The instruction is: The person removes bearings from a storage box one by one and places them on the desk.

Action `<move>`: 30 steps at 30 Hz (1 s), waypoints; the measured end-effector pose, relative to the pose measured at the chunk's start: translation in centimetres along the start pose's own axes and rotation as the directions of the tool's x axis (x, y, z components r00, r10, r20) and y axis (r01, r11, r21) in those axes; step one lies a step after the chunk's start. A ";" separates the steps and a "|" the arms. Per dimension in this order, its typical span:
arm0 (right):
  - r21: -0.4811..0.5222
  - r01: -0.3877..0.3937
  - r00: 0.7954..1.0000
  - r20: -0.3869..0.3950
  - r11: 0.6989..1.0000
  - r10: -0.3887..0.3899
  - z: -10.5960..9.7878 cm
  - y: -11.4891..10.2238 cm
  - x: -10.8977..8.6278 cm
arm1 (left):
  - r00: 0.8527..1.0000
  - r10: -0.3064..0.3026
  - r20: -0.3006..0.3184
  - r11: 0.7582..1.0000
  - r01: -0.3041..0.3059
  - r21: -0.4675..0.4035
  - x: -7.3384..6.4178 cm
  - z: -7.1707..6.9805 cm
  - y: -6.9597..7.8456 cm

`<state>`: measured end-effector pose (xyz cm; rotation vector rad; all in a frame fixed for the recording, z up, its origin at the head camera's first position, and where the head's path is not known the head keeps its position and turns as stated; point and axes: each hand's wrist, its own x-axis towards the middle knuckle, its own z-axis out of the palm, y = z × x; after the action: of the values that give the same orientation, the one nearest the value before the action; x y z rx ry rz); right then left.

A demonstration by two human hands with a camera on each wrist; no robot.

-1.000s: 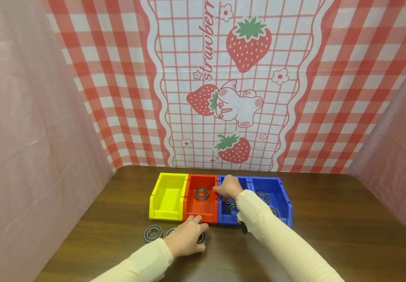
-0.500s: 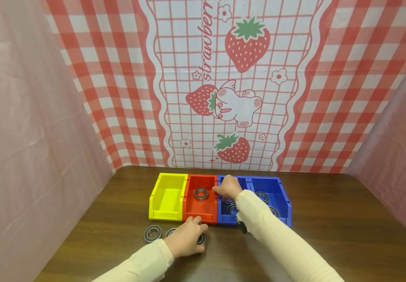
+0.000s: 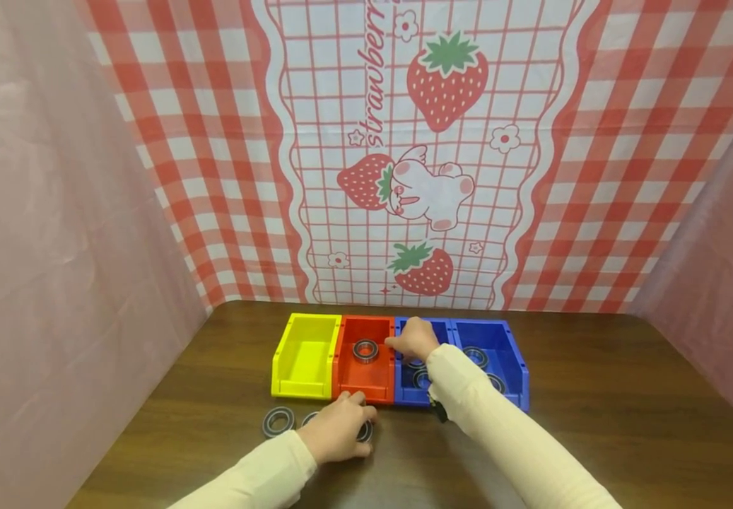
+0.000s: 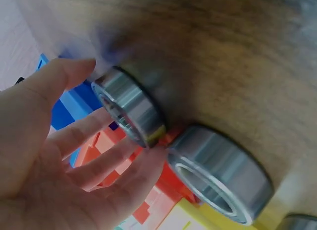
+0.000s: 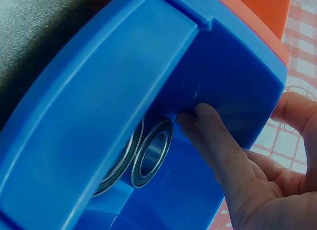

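My left hand (image 3: 338,430) is spread over a metal ball bearing (image 4: 134,103) on the table. In the left wrist view its fingers lie loosely beside the bearing, the thumb held apart. A second bearing (image 4: 228,163) stands close to the fingertips. My right hand (image 3: 413,339) reaches into the inner blue bin (image 5: 94,91). Its fingers extend along the bin's inner side, with the thumb beyond the side wall, toward the red bin. Two bearings lie together low in this bin, the nearer-to-hand one (image 5: 137,174) just short of the fingertips. No bearing shows in the right hand.
The red bin (image 3: 366,390) holds one bearing (image 3: 355,351); the yellow bin (image 3: 305,389) stands at the row's left end. The outer blue bin (image 3: 492,332) contains two bearings. A bearing (image 3: 267,423) lies on the wooden table (image 3: 608,410) at left. A strawberry-print cloth hangs behind.
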<state>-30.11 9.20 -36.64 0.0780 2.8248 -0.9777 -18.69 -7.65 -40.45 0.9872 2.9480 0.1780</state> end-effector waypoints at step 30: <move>-0.023 0.004 1.000 0.030 1.000 -0.004 -0.3 0.0 0.6 | 0.993 -0.053 -0.106 0.986 0.069 0.149 4.1 -3.6 -1.5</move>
<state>-30.70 9.35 -36.49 0.0543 2.8088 -0.9393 -23.12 -6.70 -37.01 0.9280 3.1208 0.0003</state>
